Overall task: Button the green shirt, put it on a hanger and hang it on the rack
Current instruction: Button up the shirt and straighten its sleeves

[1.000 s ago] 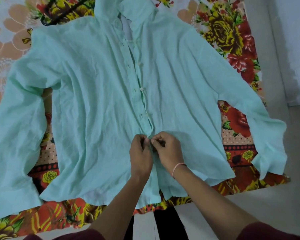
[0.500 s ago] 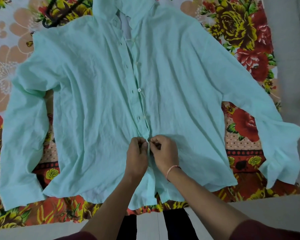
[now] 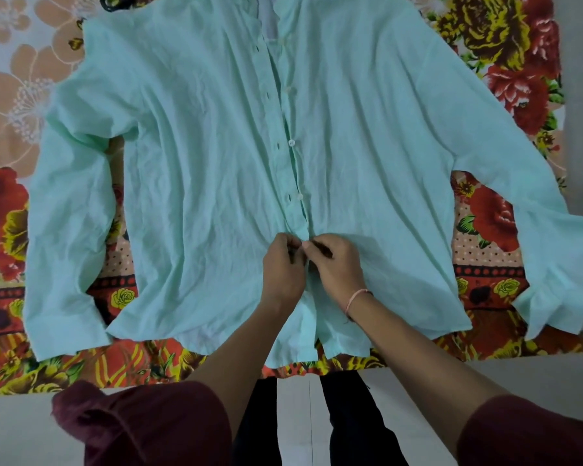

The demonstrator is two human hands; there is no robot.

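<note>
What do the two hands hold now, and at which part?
Both hold the green shirt at its front opening, in its lower part: the left hand pinches the buttonhole edge, the right hand the button edge.

The green shirt (image 3: pixel 199 163) blankets most of the floral sheet (image 3: pixel 11 105), its sleeves spread wide. The left hand (image 3: pixel 281 267) and right hand (image 3: pixel 337 264), pinching the cloth, crowd the lower button strip (image 3: pixel 295 183); the strip above them lies open to reach. Bare sheet shows at the far left, far right and under each sleeve. Pale floor (image 3: pixel 14 425) borders the near edge.
</note>
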